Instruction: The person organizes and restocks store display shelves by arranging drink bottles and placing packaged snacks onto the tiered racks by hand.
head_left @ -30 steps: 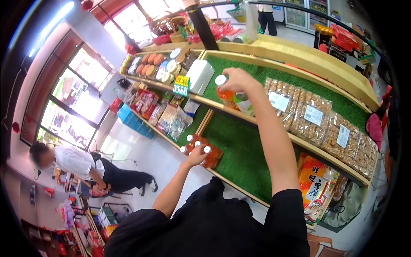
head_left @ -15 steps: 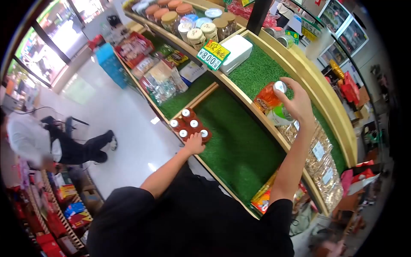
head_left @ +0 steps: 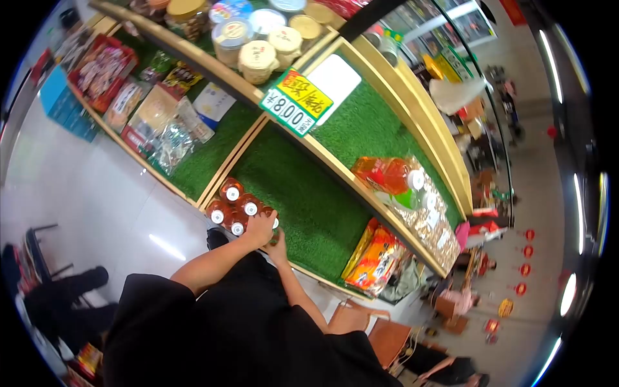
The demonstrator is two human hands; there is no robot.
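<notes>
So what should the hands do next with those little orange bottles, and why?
Probably lift one bottle out. Both hands, left hand and right hand, already rest on the orange bottles clustered at the lower shelf's front edge, and grass mat beside them lies bare.

Tiered wooden display shelves lined with green artificial turf, running diagonally from the upper left of the frame to the lower right, with a yellow and green price sign clipped to a shelf edge at upper centre. Pale glossy tiled floor at left, catching a bright streak of reflected light, and a blue crate standing on it at the far left. Glowing ceiling lights along the right edge, small red hanging ornaments at lower right, and brown chairs at bottom centre.
</notes>
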